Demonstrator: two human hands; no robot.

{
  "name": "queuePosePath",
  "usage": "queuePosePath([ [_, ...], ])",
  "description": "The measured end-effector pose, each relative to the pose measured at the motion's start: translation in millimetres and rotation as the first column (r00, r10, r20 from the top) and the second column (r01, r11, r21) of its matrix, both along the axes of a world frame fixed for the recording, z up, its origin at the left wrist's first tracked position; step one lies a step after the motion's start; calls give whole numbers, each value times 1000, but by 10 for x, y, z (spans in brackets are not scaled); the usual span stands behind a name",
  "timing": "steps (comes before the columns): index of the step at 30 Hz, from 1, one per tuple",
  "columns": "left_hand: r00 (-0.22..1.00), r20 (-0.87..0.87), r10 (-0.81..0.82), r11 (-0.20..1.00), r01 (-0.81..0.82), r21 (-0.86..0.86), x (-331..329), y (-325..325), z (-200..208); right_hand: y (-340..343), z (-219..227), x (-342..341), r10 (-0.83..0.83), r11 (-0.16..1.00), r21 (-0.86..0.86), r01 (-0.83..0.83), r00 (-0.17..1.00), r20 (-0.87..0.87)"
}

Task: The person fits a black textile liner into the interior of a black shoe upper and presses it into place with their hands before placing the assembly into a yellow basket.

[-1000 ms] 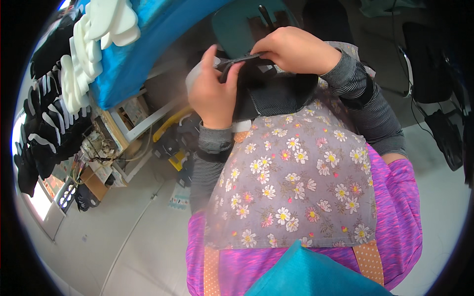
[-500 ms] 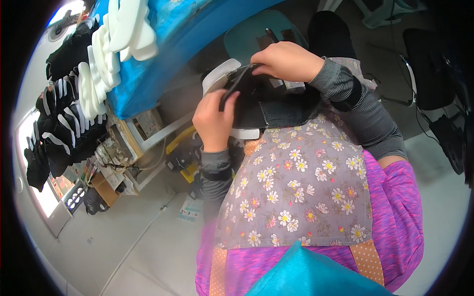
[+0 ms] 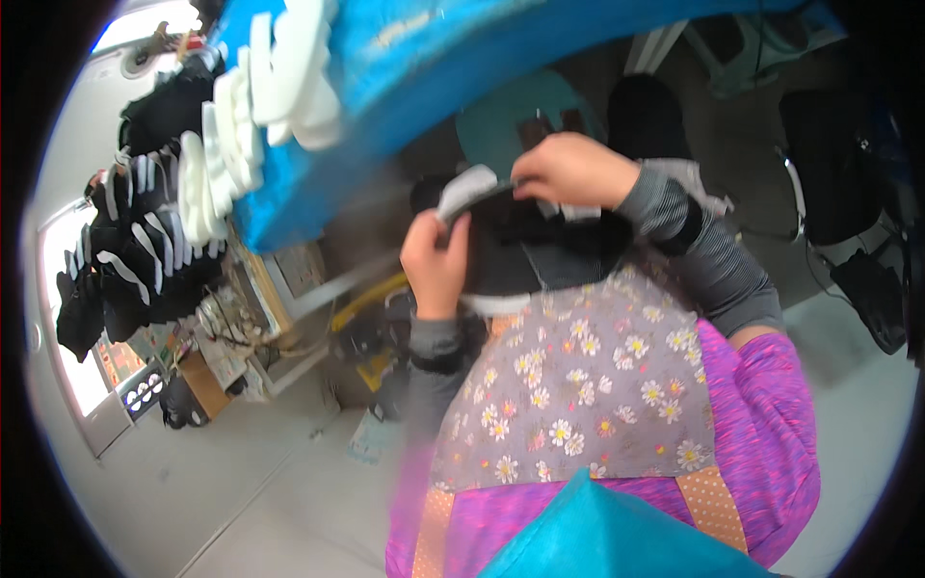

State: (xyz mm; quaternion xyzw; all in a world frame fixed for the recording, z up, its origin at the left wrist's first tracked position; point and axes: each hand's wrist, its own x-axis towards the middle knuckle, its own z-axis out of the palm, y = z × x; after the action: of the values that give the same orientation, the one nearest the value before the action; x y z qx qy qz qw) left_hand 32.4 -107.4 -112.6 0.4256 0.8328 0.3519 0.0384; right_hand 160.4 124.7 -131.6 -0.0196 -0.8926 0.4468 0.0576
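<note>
While your left forearm stands nearly upright beside your apron (image 3: 578,385), your right one is bent at the elbow and slants up and inward from the right. Your left hand (image 3: 434,270) points its fingers upward, thumb and fingers closed on the near end of a black strip (image 3: 479,200). Your right hand (image 3: 575,173) is turned palm down, its fingertips pinched together on the strip's far end. The strip is held above your lap, its long axis running from lower left up to the right, with a pale pad (image 3: 468,191) along its upper side. Below it, black cloth (image 3: 501,255) spreads across the apron's far edge; whether strip and cloth are joined, you cannot tell.
</note>
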Motion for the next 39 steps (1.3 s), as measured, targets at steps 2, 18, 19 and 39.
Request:
queuePosePath([
  [2,992,-25,-120,986,122,114,33,70,64,-14,160,-38,28,999,45,-30,998,47],
  [18,963,-63,-262,947,269,178,101,88,324,-188,262,153,-55,946,318,65,998,-40],
  [19,971,-48,-232,961,237,145,77,85,335,-159,286,169,-95,945,305,119,991,-91],
  [39,840,496,-218,671,-240,701,197,498,1078,107,660,314,-429,880,17,475,809,-401],
])
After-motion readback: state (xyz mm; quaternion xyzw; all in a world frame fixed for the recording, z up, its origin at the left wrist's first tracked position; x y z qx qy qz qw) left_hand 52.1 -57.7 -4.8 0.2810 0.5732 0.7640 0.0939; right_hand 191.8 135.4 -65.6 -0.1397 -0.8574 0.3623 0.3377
